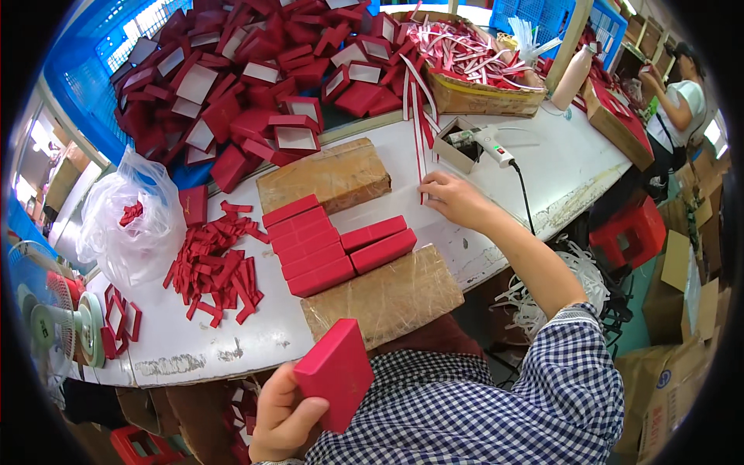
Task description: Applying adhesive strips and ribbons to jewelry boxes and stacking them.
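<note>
My left hand [280, 422], low in the head view, grips a flat red box [337, 376] by its side, thumb in front. Stretched out over the white table, my right hand [463, 203] has its fingertips pinched at the lower end of a red-and-white ribbon strip [419, 147]. That strip hangs down from a heap of ribbon strips [473, 50] in a carton. Between my hands lie rows of closed red boxes [310, 246], set between two tape-wrapped cardboard blocks [325, 174] [387, 296]. Left of the rows is a pile of short red ribbon pieces [213, 267].
A big pile of red boxes [232, 85] fills the back left. A white glue gun [494, 146] rests on a small open box, its black cord crossing the table edge. At left are a clear plastic bag [128, 225] and a fan [58, 325]. Another person [682, 108] works far right.
</note>
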`<action>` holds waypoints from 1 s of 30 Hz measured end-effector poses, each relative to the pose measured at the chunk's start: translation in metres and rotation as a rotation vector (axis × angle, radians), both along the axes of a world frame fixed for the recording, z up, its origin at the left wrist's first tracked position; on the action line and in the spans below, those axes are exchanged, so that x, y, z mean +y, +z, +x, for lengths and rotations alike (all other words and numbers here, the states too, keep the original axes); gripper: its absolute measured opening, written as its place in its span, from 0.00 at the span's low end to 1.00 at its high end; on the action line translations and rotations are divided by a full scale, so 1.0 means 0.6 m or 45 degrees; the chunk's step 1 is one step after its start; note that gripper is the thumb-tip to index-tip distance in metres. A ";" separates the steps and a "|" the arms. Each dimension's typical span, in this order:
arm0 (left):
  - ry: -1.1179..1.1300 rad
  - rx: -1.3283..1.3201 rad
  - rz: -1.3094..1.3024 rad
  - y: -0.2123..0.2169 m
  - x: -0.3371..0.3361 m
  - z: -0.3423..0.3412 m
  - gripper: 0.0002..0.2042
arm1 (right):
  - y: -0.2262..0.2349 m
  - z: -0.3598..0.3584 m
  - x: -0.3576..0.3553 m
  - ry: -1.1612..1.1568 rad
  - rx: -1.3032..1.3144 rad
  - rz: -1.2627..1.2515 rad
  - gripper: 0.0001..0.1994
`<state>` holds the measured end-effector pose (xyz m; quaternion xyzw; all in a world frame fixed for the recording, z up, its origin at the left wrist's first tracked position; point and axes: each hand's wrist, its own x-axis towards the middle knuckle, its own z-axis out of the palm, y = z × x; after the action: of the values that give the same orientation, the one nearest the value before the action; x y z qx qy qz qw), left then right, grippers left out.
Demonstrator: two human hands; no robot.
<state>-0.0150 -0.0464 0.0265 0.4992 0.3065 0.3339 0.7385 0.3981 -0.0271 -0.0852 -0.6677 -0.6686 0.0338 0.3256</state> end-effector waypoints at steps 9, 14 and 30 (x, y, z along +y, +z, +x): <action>0.080 0.060 0.168 -0.023 0.008 -0.013 0.20 | 0.042 -0.038 0.004 0.064 0.006 0.069 0.05; 0.405 0.103 0.229 -0.005 0.012 -0.002 0.24 | 0.064 -0.084 0.001 -0.018 0.862 0.093 0.06; 0.367 0.098 0.503 -0.034 0.040 -0.031 0.04 | 0.028 -0.018 0.011 0.182 -0.132 -0.415 0.10</action>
<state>-0.0338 -0.0223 0.0059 0.5974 0.3313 0.4700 0.5590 0.3872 -0.0205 -0.0686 -0.6633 -0.7159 0.1302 0.1749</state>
